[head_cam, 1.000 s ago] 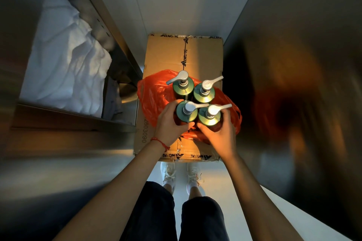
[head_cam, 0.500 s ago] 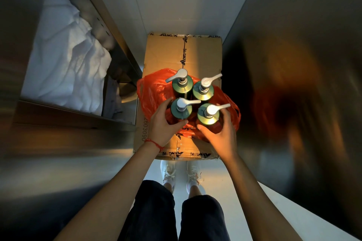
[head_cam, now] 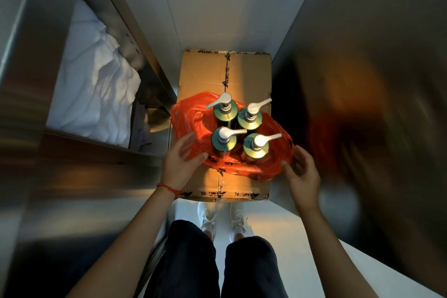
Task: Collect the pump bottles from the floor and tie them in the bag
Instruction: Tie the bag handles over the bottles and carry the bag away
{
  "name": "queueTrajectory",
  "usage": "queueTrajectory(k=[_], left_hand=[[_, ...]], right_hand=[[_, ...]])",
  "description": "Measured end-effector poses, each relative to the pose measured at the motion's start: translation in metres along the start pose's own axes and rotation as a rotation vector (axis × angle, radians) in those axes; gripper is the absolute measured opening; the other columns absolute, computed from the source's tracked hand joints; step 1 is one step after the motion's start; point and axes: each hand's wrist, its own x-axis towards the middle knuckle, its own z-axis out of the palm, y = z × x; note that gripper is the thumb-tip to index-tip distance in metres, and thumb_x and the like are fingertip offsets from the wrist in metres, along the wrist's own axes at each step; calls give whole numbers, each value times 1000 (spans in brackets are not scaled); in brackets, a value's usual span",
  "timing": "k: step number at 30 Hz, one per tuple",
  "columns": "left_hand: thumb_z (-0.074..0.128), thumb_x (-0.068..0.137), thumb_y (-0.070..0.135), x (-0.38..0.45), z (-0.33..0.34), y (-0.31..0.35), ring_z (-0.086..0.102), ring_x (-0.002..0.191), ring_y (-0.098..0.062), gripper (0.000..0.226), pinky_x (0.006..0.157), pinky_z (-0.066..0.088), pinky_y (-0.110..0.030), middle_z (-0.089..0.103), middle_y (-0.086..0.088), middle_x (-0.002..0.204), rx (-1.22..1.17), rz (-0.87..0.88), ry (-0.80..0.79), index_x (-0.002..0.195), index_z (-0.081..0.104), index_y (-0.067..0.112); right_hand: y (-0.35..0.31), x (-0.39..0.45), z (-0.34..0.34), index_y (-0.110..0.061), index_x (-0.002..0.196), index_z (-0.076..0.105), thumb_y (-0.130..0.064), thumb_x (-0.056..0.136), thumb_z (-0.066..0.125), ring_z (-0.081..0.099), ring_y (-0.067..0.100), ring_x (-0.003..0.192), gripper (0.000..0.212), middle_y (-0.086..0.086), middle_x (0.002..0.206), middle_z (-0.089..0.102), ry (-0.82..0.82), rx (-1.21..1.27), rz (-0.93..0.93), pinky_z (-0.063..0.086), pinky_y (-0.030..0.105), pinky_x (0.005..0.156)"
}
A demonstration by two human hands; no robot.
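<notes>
Several green pump bottles (head_cam: pixel 223 141) with silver pump heads stand upright in a tight cluster inside an open orange plastic bag (head_cam: pixel 191 116), which lies spread on a taped cardboard box (head_cam: pixel 249 75). My left hand (head_cam: pixel 180 161) is at the bag's near left edge, fingers spread, its thumb against the plastic. My right hand (head_cam: pixel 301 173) hovers at the bag's near right edge with fingers loosely bent, holding nothing.
A steel cart or shelf (head_cam: pixel 101 152) with crumpled white linen (head_cam: pixel 96 84) stands to the left. A brushed-metal wall (head_cam: pixel 375 104) closes the right side. The box fills the narrow white floor (head_cam: pixel 217 7) between them; my feet (head_cam: pixel 222 220) stand just before it.
Both hands have let go of the two near bottles and moved outward to the bag's left and right edges. The bottles stay standing in the bag.
</notes>
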Motion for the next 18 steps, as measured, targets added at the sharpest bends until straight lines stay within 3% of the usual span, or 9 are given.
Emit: queueTrajectory(k=[3, 7, 11, 13, 16, 18], left_hand=[[64, 79, 2, 12, -10, 1, 53, 113, -19, 48, 90, 44, -26, 57, -9, 120, -69, -41, 120, 124, 51, 9], [60, 83, 5, 40, -19, 0, 56, 108, -19, 40, 82, 45, -16, 60, -12, 116, -93, -61, 280, 122, 53, 3], [61, 84, 7, 73, -22, -5, 54, 111, -20, 38, 91, 42, -27, 59, -12, 120, -98, -112, 412, 121, 54, 4], [60, 84, 6, 88, -23, -10, 54, 112, -22, 40, 93, 40, -27, 58, -15, 122, -111, -181, 447, 123, 52, 2], [62, 83, 9, 102, -24, -16, 56, 103, -20, 43, 98, 42, -33, 61, -11, 110, -113, -284, 426, 124, 51, 3], [62, 82, 10, 107, -25, -20, 60, 92, -19, 39, 89, 47, -33, 63, -4, 95, -117, -300, 392, 120, 55, 5]], right_hand=[[0, 17, -1, -5, 124, 51, -5, 85, 59, 53, 18, 111, 39, 15, 125, 57, 115, 39, 76, 45, 21, 93], [8, 42, 4, 0, 123, 53, -8, 88, 55, 52, 19, 111, 36, 18, 126, 57, 164, 18, 150, 40, 22, 87], [20, 61, 11, 2, 122, 53, -8, 89, 53, 52, 30, 118, 34, 21, 126, 57, 186, 0, 217, 37, 27, 92], [25, 66, 15, 4, 122, 53, -7, 89, 53, 52, 31, 118, 34, 22, 126, 56, 182, -10, 244, 37, 28, 92], [30, 69, 20, 4, 120, 54, -8, 89, 54, 54, 27, 113, 33, 23, 123, 58, 161, 4, 290, 40, 32, 94], [31, 69, 24, 6, 117, 56, -7, 88, 55, 55, 23, 103, 32, 24, 119, 60, 154, 43, 319, 43, 33, 90]])
